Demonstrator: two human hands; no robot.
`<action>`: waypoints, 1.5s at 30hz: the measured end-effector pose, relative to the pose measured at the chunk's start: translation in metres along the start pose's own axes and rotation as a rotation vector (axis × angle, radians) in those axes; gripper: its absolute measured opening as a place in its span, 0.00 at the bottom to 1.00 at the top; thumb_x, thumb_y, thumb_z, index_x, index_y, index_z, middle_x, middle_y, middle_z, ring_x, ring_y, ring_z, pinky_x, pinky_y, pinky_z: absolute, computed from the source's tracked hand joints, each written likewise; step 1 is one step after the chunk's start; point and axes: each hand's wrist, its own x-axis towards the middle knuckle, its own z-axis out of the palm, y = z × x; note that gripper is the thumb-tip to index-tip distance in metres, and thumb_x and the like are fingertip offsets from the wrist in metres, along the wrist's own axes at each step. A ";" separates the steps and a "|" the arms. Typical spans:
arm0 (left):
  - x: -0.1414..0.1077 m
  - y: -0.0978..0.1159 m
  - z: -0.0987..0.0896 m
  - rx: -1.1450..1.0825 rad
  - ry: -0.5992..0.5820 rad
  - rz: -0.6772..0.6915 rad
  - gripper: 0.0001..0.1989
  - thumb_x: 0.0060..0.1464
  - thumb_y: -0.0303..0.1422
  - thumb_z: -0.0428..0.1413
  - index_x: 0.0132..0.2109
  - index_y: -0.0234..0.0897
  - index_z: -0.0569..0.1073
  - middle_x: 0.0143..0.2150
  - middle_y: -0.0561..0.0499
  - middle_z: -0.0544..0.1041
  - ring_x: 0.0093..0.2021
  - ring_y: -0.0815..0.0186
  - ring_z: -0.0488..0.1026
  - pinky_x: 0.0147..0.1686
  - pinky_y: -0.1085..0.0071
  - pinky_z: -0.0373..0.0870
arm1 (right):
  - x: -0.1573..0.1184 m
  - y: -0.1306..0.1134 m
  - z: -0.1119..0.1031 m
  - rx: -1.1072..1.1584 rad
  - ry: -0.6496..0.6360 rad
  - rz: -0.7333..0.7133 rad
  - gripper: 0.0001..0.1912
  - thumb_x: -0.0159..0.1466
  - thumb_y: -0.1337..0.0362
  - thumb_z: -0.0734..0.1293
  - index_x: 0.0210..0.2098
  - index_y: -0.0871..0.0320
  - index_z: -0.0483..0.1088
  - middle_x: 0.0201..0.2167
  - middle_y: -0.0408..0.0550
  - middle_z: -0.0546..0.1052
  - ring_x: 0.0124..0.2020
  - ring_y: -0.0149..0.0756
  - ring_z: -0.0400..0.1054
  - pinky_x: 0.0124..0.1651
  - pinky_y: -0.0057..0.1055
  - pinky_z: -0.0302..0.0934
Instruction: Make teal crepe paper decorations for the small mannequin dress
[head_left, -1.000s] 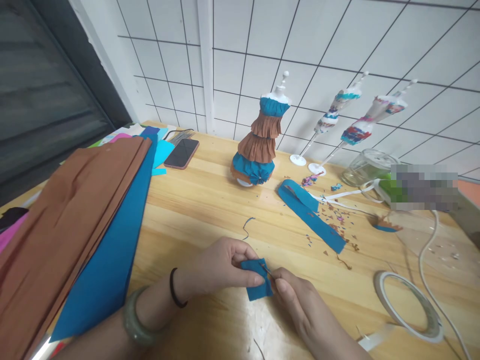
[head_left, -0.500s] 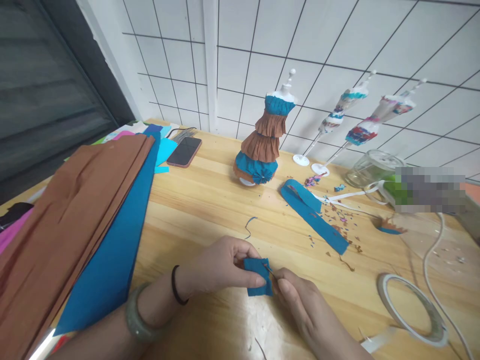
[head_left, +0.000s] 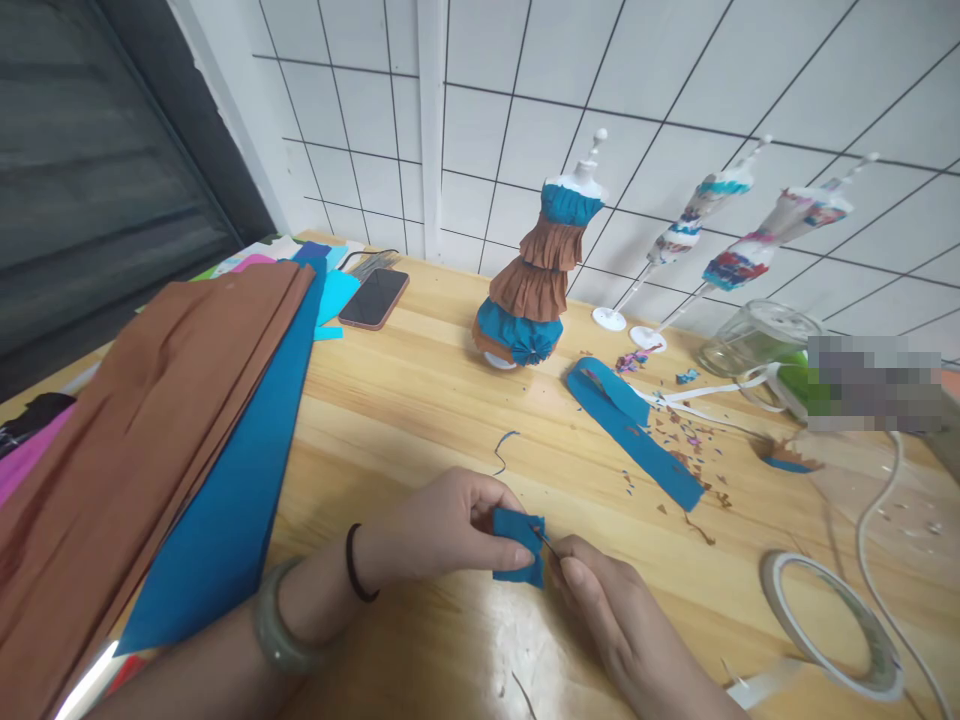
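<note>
My left hand [head_left: 457, 525] pinches a small folded blue paper piece [head_left: 519, 528] between thumb and fingers, low in the middle of the view. My right hand [head_left: 600, 590] is closed on a thin dark pointed tool [head_left: 547, 543], whose tip touches the upper right part of the blue piece. What the tip does there is too small to tell. Behind the hands, a mini mannequin [head_left: 584, 184] stands upright in a ruffled blue and brown paper dress [head_left: 531, 290]. A blue paper strip [head_left: 637, 440], looped at its far end, lies to the right.
Brown paper [head_left: 157, 400] and blue paper [head_left: 240, 510] are stacked at left, beside a phone [head_left: 373, 298]. Two mannequins [head_left: 675, 240] [head_left: 750, 255], a glass jar [head_left: 757, 335], paper scraps [head_left: 686, 440], a tape roll [head_left: 776, 610] and a white cable [head_left: 870, 530] are at right.
The view has shifted slightly, so the table items appear a little further right. Both hands keep their holds, with the tool still against the blue piece.
</note>
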 end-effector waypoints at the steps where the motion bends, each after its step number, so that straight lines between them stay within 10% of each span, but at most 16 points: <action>1: 0.000 0.000 0.000 0.011 0.006 -0.001 0.06 0.42 0.29 0.59 0.32 0.33 0.71 0.26 0.54 0.71 0.26 0.74 0.66 0.27 0.78 0.61 | 0.000 0.000 0.000 -0.003 0.009 -0.002 0.18 0.66 0.56 0.46 0.24 0.54 0.56 0.20 0.40 0.62 0.21 0.32 0.58 0.25 0.26 0.53; 45: 0.000 0.002 -0.004 0.052 -0.010 0.143 0.05 0.48 0.30 0.55 0.32 0.32 0.72 0.30 0.52 0.74 0.32 0.71 0.69 0.35 0.76 0.64 | 0.000 0.005 0.002 -0.032 0.037 -0.026 0.17 0.66 0.57 0.48 0.24 0.54 0.55 0.19 0.39 0.62 0.20 0.31 0.58 0.24 0.24 0.53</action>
